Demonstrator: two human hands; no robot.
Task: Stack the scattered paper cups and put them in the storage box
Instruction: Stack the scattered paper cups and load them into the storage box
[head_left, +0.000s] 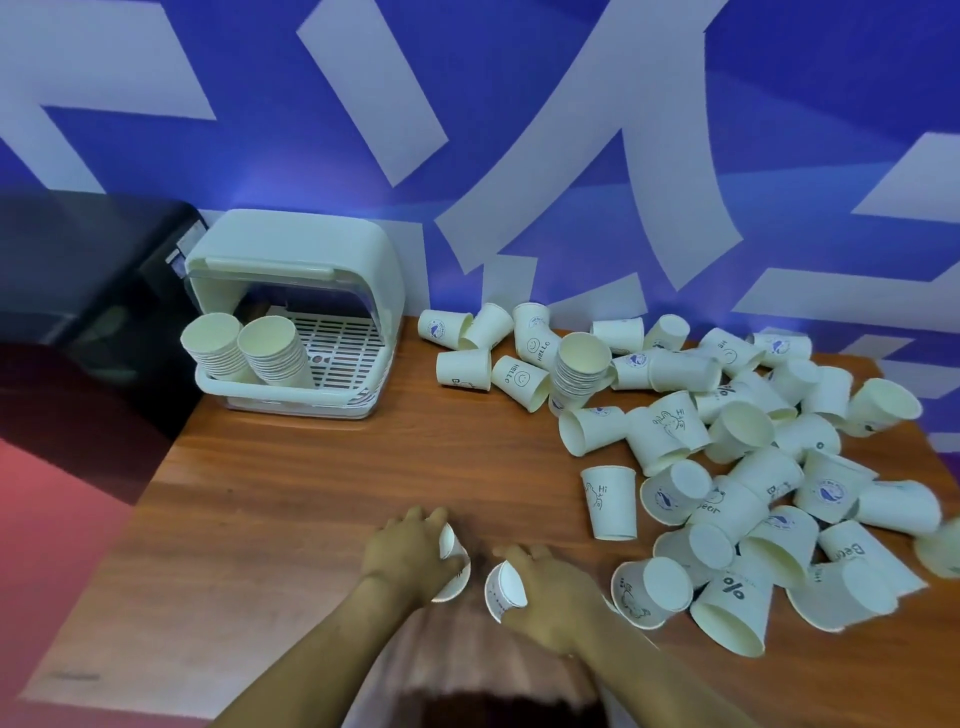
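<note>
While gripped, 2 cups (506, 584) apart.

Scattered paper cups (675, 426) read "HELLO", "Hi", "%" and, apparently, "Bear"; their round logos are illegible.

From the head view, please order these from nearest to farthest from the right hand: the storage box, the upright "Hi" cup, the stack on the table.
1. Upright "Hi" cup, right of the right hand.
2. Stack on the table, farther back.
3. Storage box, far left.
</note>
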